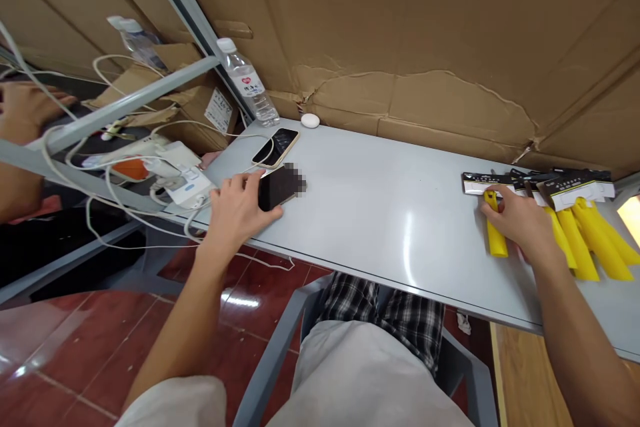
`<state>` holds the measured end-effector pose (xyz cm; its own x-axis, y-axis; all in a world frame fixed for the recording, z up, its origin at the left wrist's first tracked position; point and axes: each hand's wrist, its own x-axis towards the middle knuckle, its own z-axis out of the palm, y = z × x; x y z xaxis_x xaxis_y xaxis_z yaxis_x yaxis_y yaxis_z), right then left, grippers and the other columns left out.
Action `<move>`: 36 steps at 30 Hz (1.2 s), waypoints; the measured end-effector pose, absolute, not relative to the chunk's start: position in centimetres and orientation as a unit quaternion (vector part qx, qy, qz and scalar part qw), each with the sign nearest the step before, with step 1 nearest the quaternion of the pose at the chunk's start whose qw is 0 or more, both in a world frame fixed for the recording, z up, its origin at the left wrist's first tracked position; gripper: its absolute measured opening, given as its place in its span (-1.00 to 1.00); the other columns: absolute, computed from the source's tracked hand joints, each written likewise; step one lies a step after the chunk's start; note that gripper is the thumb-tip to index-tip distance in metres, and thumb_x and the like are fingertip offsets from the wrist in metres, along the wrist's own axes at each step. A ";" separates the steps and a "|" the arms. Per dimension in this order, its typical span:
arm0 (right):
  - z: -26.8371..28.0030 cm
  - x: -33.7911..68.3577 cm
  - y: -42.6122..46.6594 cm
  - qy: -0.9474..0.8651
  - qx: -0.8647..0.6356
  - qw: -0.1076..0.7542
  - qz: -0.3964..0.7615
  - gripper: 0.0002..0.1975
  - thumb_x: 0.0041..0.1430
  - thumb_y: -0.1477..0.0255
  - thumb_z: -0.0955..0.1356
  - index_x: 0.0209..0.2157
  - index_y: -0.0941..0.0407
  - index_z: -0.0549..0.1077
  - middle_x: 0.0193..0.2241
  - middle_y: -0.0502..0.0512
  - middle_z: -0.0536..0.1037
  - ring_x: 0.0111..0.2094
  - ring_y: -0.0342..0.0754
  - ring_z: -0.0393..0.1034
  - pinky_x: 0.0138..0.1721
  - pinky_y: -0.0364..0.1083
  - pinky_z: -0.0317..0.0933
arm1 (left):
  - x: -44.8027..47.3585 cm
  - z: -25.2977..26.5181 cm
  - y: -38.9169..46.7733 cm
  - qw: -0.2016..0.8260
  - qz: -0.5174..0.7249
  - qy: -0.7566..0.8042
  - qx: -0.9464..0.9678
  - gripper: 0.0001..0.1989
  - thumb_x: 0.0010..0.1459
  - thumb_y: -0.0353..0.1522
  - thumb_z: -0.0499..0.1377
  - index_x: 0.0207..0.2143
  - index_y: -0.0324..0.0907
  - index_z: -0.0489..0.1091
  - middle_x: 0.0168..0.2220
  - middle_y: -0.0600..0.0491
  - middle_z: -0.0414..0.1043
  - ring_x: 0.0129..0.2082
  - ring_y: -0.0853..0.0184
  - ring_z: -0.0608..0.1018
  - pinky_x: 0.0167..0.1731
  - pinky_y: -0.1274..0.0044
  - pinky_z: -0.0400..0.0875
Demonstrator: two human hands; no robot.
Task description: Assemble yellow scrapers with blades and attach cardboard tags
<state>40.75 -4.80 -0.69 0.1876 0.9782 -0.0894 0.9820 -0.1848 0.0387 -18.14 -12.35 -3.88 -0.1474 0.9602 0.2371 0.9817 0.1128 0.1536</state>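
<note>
My left hand (237,205) is closed around the left end of a dark smartphone (275,188), which lies on the grey table; its far end is blurred out. Another phone (278,147) in a pale case rests just behind it. At the right, my right hand (520,217) pinches a yellow-handled tool (496,233) between thumb and fingers, near the hole at the handle's top. That tool's other end runs under black and white card packaging. Beside it several more yellow handles (603,240) with black and white cards (580,188) lie together, partly overlapping.
A water bottle (249,85) and a white oval object (310,121) stand along the cardboard wall (400,27). White cables and a power strip (190,188) crowd the left end by the metal frame (125,107). Another person's hand (30,107) shows at far left.
</note>
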 end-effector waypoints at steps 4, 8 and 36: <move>-0.9 40.9 -4.8 0.637 0.769 0.047 -0.018 -0.44 0.46 0.02 0.18 0.35 -0.15 0.37 -0.01 0.29 0.68 0.02 0.30 0.53 -0.13 0.11 0.15 | -15.1 -4.1 -13.1 0.118 -0.108 -0.751 -0.641 -0.25 0.18 -0.14 0.27 0.37 -0.24 0.31 0.30 -0.42 0.41 0.26 -0.38 0.43 0.16 -0.09 0.30; -1.3 41.4 -4.6 0.637 0.769 0.052 -0.006 -0.45 0.44 -0.01 0.17 0.34 -0.20 0.37 -0.03 0.29 0.68 -0.01 0.32 0.54 -0.17 0.11 0.13 | -14.3 -4.2 -13.8 0.142 -0.126 -0.736 -0.650 -0.36 0.23 -0.15 0.27 0.29 -0.21 0.35 0.30 -0.38 0.42 0.24 -0.33 0.43 0.18 -0.06 0.25; -1.8 42.0 -4.5 0.629 0.775 0.063 -0.011 -0.43 0.41 -0.05 0.17 0.34 -0.24 0.34 -0.06 0.26 0.69 -0.04 0.33 0.52 -0.17 0.12 0.17 | -19.6 -3.0 -11.8 -0.174 -0.246 -0.717 -0.629 -0.44 0.25 0.06 0.18 0.10 -0.12 0.42 0.12 -0.15 0.62 0.03 0.06 0.67 -0.02 0.29 0.57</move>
